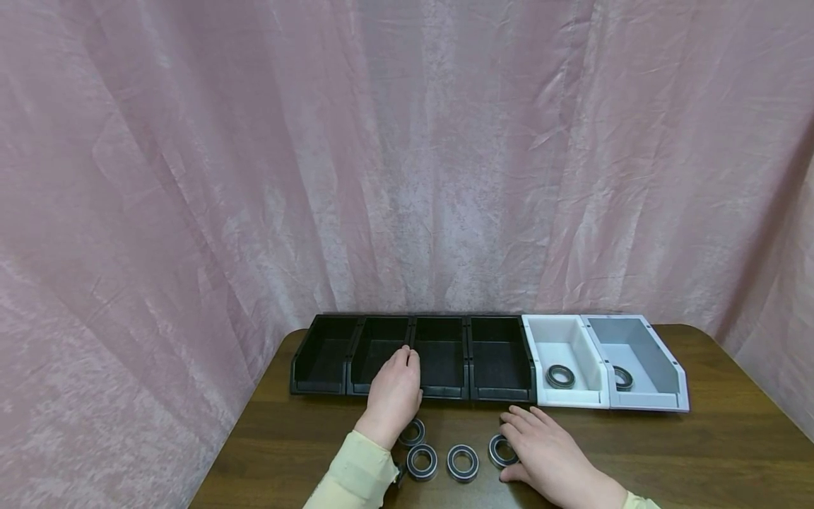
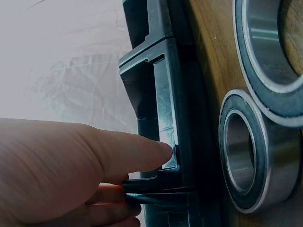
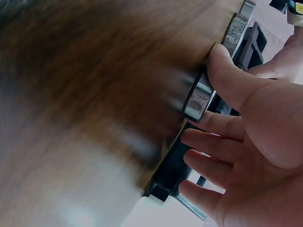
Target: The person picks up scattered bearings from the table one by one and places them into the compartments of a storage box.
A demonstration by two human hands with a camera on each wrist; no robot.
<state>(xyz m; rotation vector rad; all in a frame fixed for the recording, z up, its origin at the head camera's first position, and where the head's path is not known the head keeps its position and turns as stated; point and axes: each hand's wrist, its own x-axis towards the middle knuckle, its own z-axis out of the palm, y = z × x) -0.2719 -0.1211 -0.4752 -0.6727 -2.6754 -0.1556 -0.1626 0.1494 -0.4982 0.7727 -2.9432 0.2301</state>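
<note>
My left hand [image 1: 394, 392] reaches over the row of black bins. In the left wrist view its thumb [image 2: 156, 153] lies inside one black bin [image 2: 163, 113], and the other fingers are on the far side of the dividing wall, so the hand pinches that wall. On the table, my right hand [image 1: 550, 452] holds a ball bearing [image 1: 502, 451] by its rim. In the right wrist view, this bearing [image 3: 199, 97] stands between the thumb and the index finger, the other fingers spread out.
Several more bearings lie on the wooden table [image 1: 254, 452], such as one bearing [image 1: 463, 463] in the middle and a bearing [image 1: 422, 462] beside the left wrist. One bearing [image 1: 560, 377] sits in the white bin [image 1: 550, 332], another [image 1: 623, 378] in the grey bin [image 1: 636, 353]. A pink curtain [image 1: 407, 155] hangs behind.
</note>
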